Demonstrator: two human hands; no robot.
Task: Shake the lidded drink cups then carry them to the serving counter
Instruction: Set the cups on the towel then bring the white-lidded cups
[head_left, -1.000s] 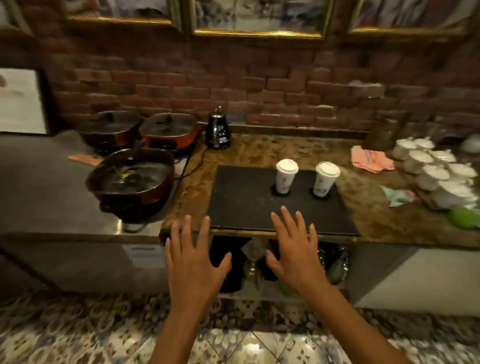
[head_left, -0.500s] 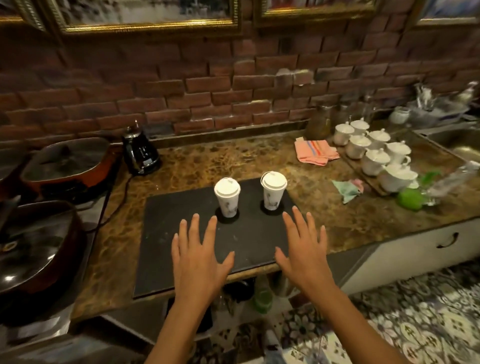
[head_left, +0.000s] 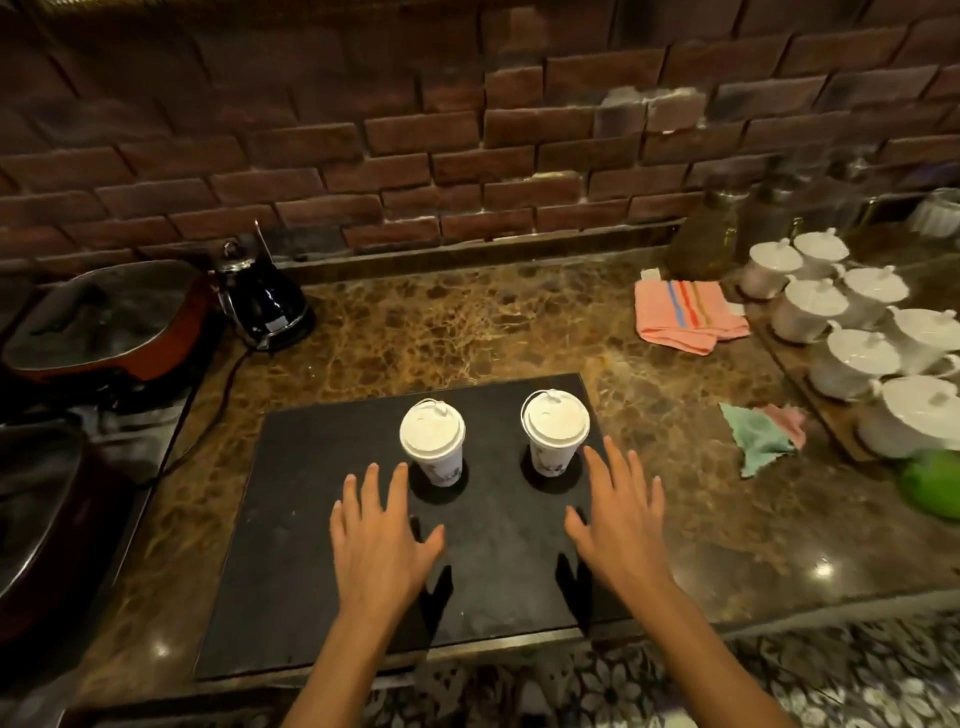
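hands (head_left: 498, 540) nearer lidded cups (head_left: 432, 441), print unreadable

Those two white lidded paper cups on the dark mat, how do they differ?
The left white lidded paper cup stands nearer the person on the dark mat; the right white lidded paper cup sits farther back. The left hand has fingertips beside the left cup; the right hand reaches alongside the right cup. Both are upright, lidded, untouched.

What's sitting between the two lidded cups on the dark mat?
Nothing: in the head view, only bare dark mat shows between the left cup and right cup.
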